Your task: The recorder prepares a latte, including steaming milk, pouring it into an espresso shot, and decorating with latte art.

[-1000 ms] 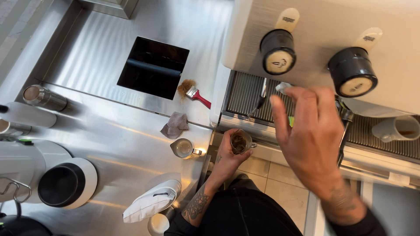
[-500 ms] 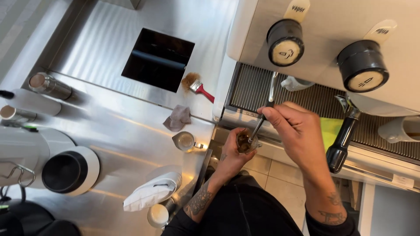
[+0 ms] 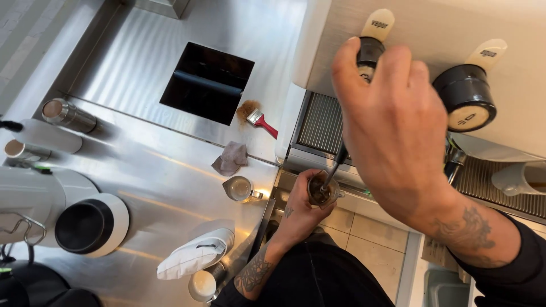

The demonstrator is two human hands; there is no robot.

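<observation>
Small pitcher [image 3: 239, 188] set on counter [image 3: 159, 170], cloth [image 3: 231, 158] behind it, brush [image 3: 259, 118] behind that beside the recessed opening [image 3: 206, 82]; machine [image 3: 432, 34] placed right, drip tray [image 3: 321, 125] beneath.

Red-handled brush [image 3: 259, 118] (brown bristles), grey cloth [image 3: 231, 158], black knobs [image 3: 465, 98], steel counter [image 3: 142, 170].

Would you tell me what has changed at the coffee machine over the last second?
The right hand came off the machine, took a dark-handled stirrer and put its tip into the small glass; it has since risen toward the camera. The left hand still holds the glass. Counter items are unchanged.
</observation>
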